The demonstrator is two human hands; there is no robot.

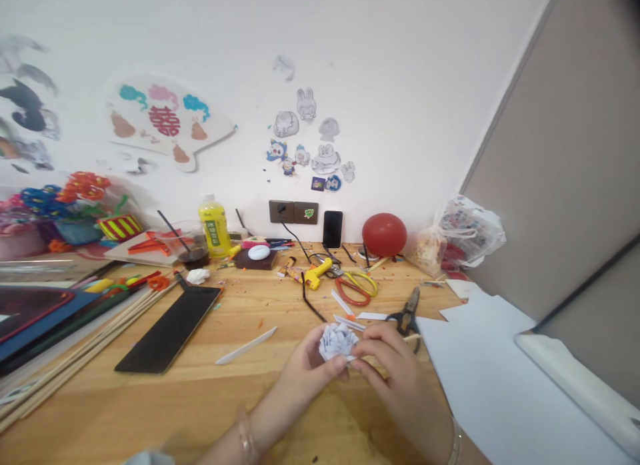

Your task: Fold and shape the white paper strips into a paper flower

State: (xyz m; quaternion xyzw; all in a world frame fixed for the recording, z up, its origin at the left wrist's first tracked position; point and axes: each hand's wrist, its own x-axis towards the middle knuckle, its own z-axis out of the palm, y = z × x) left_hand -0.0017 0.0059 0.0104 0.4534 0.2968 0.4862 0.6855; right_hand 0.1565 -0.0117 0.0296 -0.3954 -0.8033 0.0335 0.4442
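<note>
A white paper flower [338,342] with many folded petals is held up above the wooden table. My left hand [311,366] is closed around its left side and underside, the thumb across the lower front. My right hand [393,368] pinches the petals at the flower's right edge with thumb and fingertips. Just behind the hands lie white paper strips [349,322] and a black pair of scissors [409,312]. Another paper strip [247,346] rests on the wood to the left. The underside of the flower is hidden by my fingers.
A yellow glue gun [318,273], red-and-yellow-handled scissors [354,293] and a red balloon [385,234] sit toward the wall. At right lie white paper sheets [505,372]. To the left are a black tablet-like slab [169,328], wooden sticks [95,345], a drink bottle [215,226] and a dark-liquid cup [194,252].
</note>
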